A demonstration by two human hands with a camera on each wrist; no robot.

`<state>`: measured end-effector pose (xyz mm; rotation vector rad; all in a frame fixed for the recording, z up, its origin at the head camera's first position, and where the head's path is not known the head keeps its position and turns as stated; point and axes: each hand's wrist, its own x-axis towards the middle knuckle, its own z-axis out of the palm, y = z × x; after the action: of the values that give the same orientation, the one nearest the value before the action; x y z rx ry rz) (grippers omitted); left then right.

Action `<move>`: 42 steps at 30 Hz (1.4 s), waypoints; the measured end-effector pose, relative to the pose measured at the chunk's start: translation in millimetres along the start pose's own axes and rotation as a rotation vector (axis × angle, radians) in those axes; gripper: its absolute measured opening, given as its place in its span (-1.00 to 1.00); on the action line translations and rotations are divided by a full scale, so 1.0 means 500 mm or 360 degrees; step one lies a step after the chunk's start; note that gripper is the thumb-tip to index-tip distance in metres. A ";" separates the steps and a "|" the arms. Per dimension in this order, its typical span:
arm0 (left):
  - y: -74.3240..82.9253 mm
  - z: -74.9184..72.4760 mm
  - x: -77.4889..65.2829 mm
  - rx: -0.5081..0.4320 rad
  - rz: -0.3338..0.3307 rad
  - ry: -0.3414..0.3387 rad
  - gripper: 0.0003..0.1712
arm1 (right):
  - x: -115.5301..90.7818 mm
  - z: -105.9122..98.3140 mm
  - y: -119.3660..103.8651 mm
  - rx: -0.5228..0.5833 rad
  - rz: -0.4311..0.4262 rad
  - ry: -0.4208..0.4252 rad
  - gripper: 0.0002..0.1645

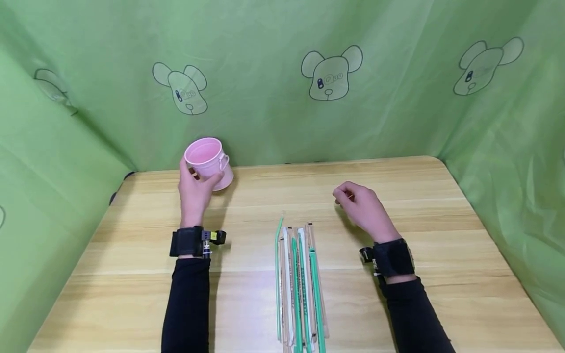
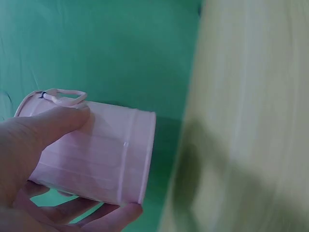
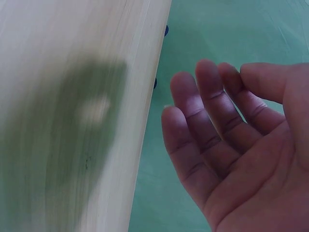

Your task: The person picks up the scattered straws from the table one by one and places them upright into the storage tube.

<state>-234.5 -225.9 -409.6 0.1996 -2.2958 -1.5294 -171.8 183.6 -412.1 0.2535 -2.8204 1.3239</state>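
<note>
My left hand (image 1: pixel 194 196) grips a small pink bucket (image 1: pixel 226 178) at the far left of the table. In the left wrist view the thumb lies along the wall of the bucket (image 2: pixel 108 150), near its looped handle (image 2: pixel 67 99), while the fingers curl round the opposite side. Its mouth faces up and toward me, and the inside looks pink and bare. Right of centre, my right hand (image 1: pixel 364 208) hovers over the table. Its fingers are loosely curled with nothing in them, as the right wrist view of the palm (image 3: pixel 260 179) shows.
A bundle of long, thin straws lies lengthwise on the wooden table (image 1: pixel 247 294), between the forearms: several green straws (image 1: pixel 315 294) among paper-wrapped ones (image 1: pixel 287 274). One green straw (image 1: pixel 278 274) has a bent top. Green curtains (image 1: pixel 265 98) with bear faces enclose the table's back and sides.
</note>
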 end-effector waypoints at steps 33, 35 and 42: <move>0.117 0.280 -0.219 0.0049 0.0419 -0.0583 0.17 | 0.015 0.042 -0.020 -0.0010 -0.0154 -0.0119 -0.80; 0.118 0.282 -0.225 0.0116 0.0413 -0.0569 0.18 | 0.015 0.043 -0.020 -0.0021 -0.0162 -0.0110 -0.82; 0.115 0.278 -0.237 0.0142 0.0426 -0.0560 0.22 | 0.016 0.044 -0.020 -0.0031 -0.0160 -0.0124 -0.82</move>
<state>-173.6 -45.9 -431.5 -0.3692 -2.5317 -1.4141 -177.0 159.4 -418.0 0.4498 -2.8389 1.2929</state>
